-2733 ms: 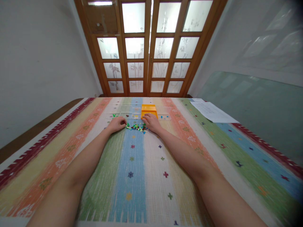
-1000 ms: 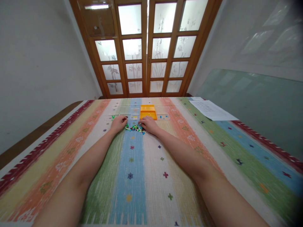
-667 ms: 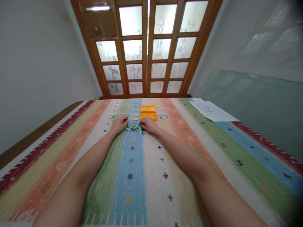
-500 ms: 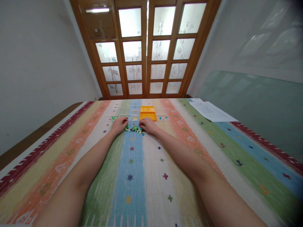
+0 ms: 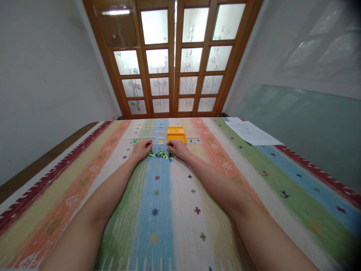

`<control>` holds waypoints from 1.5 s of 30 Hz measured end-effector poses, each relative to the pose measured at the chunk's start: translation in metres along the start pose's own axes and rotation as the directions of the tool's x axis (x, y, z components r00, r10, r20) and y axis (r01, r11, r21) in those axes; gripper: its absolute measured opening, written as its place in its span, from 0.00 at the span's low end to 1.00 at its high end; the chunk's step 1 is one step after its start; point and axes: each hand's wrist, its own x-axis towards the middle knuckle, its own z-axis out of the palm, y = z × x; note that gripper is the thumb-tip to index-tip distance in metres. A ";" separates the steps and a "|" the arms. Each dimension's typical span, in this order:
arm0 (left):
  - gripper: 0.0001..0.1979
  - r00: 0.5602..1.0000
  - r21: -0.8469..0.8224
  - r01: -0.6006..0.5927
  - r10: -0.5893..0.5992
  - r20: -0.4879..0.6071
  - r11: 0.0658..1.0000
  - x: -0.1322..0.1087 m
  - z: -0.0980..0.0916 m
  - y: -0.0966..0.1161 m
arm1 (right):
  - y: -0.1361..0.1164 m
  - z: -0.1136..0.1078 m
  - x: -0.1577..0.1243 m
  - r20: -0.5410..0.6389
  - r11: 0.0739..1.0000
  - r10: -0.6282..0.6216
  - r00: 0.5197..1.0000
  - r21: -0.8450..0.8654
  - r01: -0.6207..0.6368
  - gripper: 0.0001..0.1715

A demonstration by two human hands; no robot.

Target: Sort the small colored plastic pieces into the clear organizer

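Small mixed-colour pieces [image 5: 161, 154], in green, yellow, blue, white and dark tones, lie in a loose pile on the striped cloth. To the left of the pile is my left hand [image 5: 142, 149], its fingers closed in a pinch; a tiny dark spot shows at the fingertips, too small to name. My right hand [image 5: 178, 148] hovers at the pile's right side, in front of an orange box [image 5: 176, 130]. Its thumb and fingers are pinched together, and whatever they hold is hidden. Behind both hands stand clear plastic compartments [image 5: 194, 141] with a few blue pieces.
Green pieces [image 5: 134, 141] sit in a clear compartment by my left hand, and yellow ones [image 5: 160, 141] in another between the hands. Printed paper sheets [image 5: 252, 133] lie at the table's right edge. Wooden doors with frosted panes [image 5: 160, 62] rise beyond the table.
My right hand has shifted slightly right and away from the pile, baring more pieces at its right end. My left hand stays nearly where it was.
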 end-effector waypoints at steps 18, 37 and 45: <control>0.10 0.999 0.016 -0.035 0.035 -0.009 0.999 -0.001 0.001 0.000 | 0.029 -0.011 0.005 -0.309 0.972 0.230 0.923 0.125 -0.200 0.13; 0.11 0.999 -0.012 -0.045 0.045 -0.003 0.999 -0.001 0.003 -0.002 | -0.015 -0.004 -0.007 0.152 0.956 -0.199 0.968 -0.188 0.226 0.18; 0.11 0.999 -0.013 -0.031 0.031 0.010 0.999 -0.002 0.001 0.001 | -0.013 0.000 -0.006 0.137 0.951 -0.212 0.968 -0.198 0.236 0.18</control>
